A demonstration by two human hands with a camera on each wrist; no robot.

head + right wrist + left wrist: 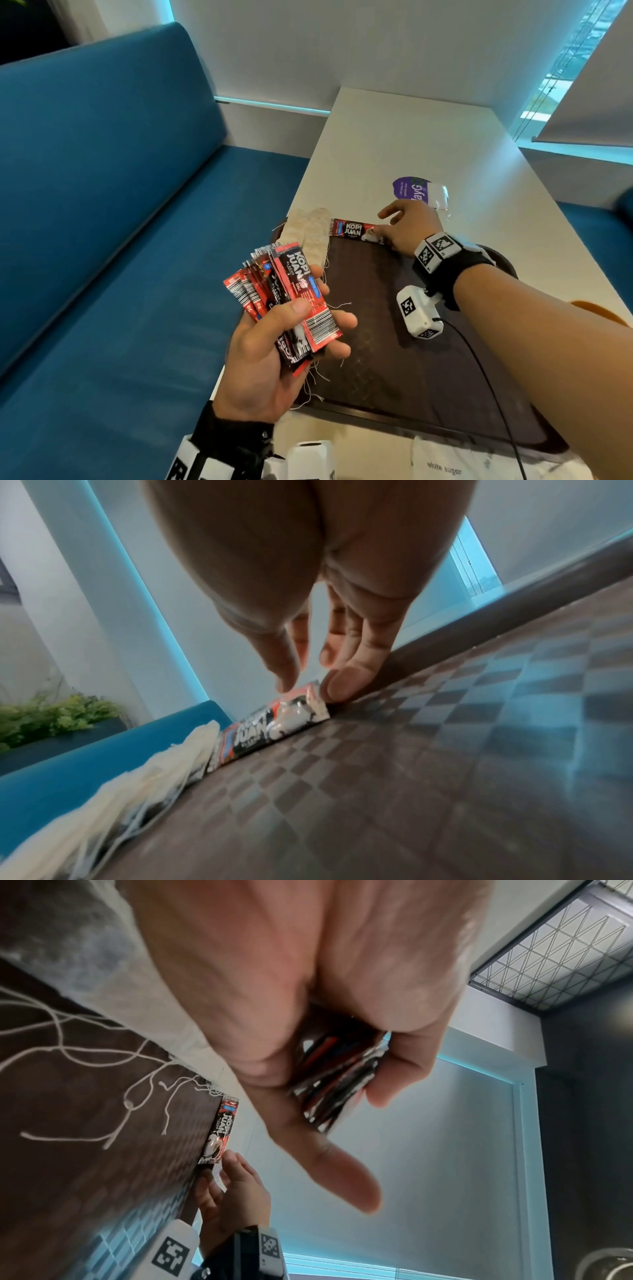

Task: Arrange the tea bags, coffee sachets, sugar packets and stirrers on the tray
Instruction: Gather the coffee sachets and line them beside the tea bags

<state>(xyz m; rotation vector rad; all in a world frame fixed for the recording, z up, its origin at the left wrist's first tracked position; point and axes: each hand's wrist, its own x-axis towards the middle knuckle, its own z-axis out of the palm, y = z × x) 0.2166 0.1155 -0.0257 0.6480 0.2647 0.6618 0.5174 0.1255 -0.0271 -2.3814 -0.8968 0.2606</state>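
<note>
A dark brown tray (411, 370) lies on the white table. Tea bags (310, 233) with loose strings are stacked at its far left corner. One red and black coffee sachet (352, 230) lies flat along the tray's far rim. My right hand (383, 236) reaches over its right end, with the thumb (286, 680) and a straight fingertip (342, 683) touching that end. My left hand (301, 308) hovers over the tray's left edge and grips a fanned bundle of coffee sachets (291, 298), with the thumb across the top.
White sugar packets (445, 466) lie at the near table edge. A purple packet (411, 192) and a clear bag (438, 195) sit beyond the tray. A blue bench (120, 222) runs along the left. A glass (609, 1264) shows in the left wrist view.
</note>
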